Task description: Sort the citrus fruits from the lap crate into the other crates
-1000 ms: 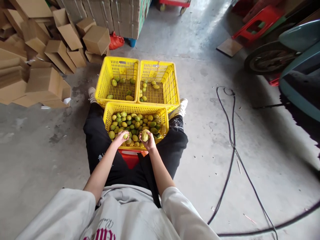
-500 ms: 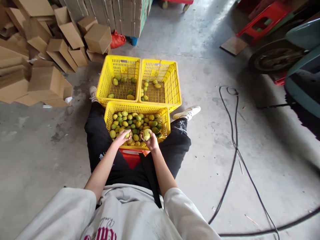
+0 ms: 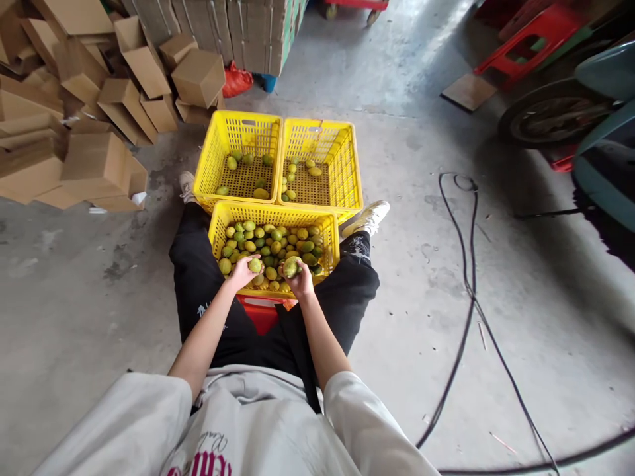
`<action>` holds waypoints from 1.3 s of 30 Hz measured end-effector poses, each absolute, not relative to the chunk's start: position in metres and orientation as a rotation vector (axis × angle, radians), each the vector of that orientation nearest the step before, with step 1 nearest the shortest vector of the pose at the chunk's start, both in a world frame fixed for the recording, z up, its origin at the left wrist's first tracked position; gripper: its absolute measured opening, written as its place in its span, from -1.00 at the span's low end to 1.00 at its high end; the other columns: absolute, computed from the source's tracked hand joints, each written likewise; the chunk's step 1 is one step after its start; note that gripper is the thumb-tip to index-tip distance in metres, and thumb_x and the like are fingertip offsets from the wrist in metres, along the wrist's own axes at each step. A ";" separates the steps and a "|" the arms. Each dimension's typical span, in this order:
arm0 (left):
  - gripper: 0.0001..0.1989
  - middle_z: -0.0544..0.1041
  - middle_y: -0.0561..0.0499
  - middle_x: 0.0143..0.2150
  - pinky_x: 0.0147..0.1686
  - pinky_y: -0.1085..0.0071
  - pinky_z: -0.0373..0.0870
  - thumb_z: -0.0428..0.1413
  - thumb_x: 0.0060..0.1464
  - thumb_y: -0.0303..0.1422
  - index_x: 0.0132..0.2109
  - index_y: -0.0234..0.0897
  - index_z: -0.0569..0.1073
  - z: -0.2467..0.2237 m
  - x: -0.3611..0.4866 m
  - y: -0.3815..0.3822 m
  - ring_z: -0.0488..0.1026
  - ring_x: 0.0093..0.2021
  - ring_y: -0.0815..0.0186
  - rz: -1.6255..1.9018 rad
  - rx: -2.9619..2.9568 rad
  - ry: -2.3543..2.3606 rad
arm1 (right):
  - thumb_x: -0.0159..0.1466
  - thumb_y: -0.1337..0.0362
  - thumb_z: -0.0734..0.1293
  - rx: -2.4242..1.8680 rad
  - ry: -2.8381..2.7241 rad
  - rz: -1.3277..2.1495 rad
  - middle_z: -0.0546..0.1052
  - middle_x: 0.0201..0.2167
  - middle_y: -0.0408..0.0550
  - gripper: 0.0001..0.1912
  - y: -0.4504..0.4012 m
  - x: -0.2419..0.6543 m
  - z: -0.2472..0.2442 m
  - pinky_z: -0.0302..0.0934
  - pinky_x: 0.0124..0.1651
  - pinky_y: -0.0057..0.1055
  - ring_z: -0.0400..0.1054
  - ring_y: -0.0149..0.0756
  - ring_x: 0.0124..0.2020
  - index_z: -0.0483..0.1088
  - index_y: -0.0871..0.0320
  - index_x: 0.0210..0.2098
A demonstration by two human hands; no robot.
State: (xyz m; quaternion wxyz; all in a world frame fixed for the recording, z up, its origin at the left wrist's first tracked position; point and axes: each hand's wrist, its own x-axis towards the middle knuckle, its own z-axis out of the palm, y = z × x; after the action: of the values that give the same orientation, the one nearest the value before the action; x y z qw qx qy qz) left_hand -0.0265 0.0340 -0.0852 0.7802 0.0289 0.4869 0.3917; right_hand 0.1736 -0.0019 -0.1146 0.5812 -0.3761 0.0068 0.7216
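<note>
My left hand (image 3: pixel 241 274) is closed round a small yellow-green fruit (image 3: pixel 254 265) above the left part of the near yellow crate (image 3: pixel 278 213). In my right hand (image 3: pixel 301 283) is a larger green-yellow fruit (image 3: pixel 291 267), with my fingers wrapped round it. Many green and yellow fruits (image 3: pixel 276 247) lie in the near crate under both hands. Behind it stand two more yellow crates side by side. The back left crate (image 3: pixel 239 197) holds several fruits, and so does the back right crate (image 3: pixel 321 205), mostly along its left side.
Cardboard boxes (image 3: pixel 94 165) are heaped at the left. A black cable (image 3: pixel 471 284) loops over the floor at the right, near a parked vehicle (image 3: pixel 605 145) and a red stool (image 3: pixel 533 43). My legs flank the near crate.
The fruit in my left hand now shows more of its surface. The fruit in my right hand has been turned a little. The whole view has shifted slightly.
</note>
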 end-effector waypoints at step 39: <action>-0.81 0.48 -0.09 -0.43 -0.64 0.54 0.22 0.09 0.17 -0.28 -0.32 -0.35 0.42 -0.085 -0.023 0.033 0.42 -0.53 0.37 0.708 0.189 1.036 | 0.15 0.18 0.44 -0.866 0.134 1.708 0.58 -0.34 -0.12 -0.80 -0.005 0.178 -0.097 0.45 0.02 0.04 0.53 -0.11 -0.14 0.41 0.06 -0.26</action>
State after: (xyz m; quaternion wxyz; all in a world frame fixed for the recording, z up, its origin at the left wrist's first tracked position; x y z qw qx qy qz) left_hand -0.0225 0.0329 -0.0855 0.8053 0.0884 0.4841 0.3306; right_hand 0.1781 -0.0050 -0.0965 0.5736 -0.3697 0.0573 0.7287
